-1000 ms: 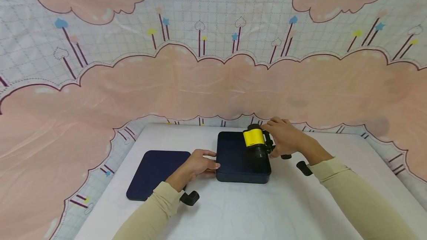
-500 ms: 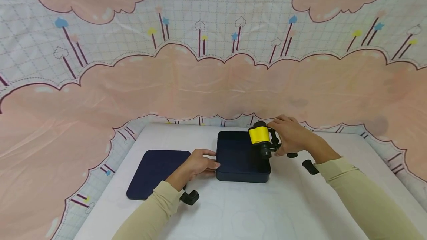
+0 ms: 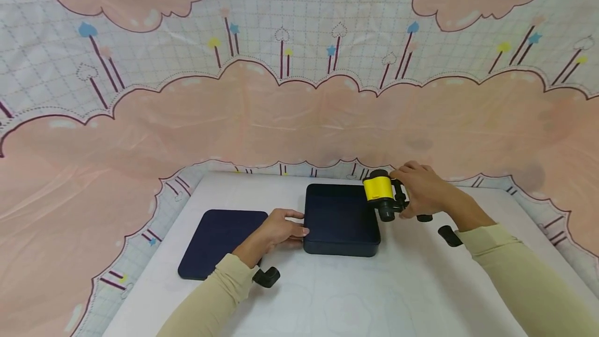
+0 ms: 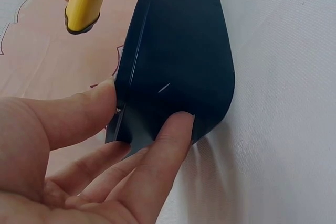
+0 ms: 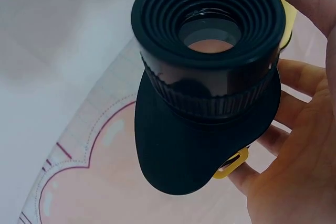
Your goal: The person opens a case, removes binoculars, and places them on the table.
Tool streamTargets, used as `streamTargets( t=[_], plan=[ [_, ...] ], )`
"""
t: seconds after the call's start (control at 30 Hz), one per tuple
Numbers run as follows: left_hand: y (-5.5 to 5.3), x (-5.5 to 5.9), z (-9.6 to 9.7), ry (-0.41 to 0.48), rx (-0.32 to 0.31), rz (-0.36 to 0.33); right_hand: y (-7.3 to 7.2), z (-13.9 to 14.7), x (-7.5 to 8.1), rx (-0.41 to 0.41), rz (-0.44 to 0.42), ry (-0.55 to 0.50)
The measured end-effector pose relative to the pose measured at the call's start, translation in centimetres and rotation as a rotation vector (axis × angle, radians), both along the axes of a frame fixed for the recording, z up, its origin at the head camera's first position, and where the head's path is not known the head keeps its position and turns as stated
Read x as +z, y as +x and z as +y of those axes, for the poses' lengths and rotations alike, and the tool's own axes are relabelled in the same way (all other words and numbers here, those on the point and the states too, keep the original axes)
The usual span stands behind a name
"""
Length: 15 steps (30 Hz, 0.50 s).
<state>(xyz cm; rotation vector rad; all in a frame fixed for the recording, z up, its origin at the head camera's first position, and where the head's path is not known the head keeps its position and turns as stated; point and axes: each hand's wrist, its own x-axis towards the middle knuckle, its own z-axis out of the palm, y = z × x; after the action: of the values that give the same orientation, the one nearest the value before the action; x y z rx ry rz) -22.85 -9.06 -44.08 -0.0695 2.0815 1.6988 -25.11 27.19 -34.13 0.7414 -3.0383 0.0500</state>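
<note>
A pair of yellow and black binoculars (image 3: 379,188) is held up in my right hand (image 3: 423,189), just off the right side of an open dark blue box (image 3: 341,248). Close up in the right wrist view, a ribbed black eyepiece (image 5: 207,77) faces the camera, with my fingers (image 5: 296,95) behind it. My left hand (image 3: 280,229) holds the box at its left side. The left wrist view shows that thumb (image 4: 79,119) at the rim and a fingertip (image 4: 179,127) against the outer wall. The inside of the box is dark.
A dark blue lid (image 3: 220,243) lies flat left of the box, partly covered by my left forearm. Both stand on a white-covered table (image 3: 337,295). Behind rises a patterned cloth backdrop (image 3: 299,118) with pink clouds. Black camera mounts (image 3: 267,277) stick out at the wrists.
My right hand has moved the binoculars rightward, from over the box's right part to just past its right edge. My left hand and the box have stayed put.
</note>
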Motion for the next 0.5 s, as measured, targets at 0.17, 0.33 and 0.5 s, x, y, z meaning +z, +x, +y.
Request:
streamTargets(
  t=[0.17, 0.33, 0.5],
  plan=[
    [0.0, 0.0, -0.1, -0.002, 0.002, -0.002, 0.1, 0.9, -0.1, -0.021, 0.009, -0.013],
    [0.1, 0.0, -0.2, 0.005, -0.006, -0.001, 0.5, 1.7, -0.2, -0.034, 0.011, -0.023],
    [0.1, 0.1, -0.2, 0.008, -0.008, -0.003, 0.7, 2.5, -0.2, -0.049, 0.013, -0.034]
  ],
)
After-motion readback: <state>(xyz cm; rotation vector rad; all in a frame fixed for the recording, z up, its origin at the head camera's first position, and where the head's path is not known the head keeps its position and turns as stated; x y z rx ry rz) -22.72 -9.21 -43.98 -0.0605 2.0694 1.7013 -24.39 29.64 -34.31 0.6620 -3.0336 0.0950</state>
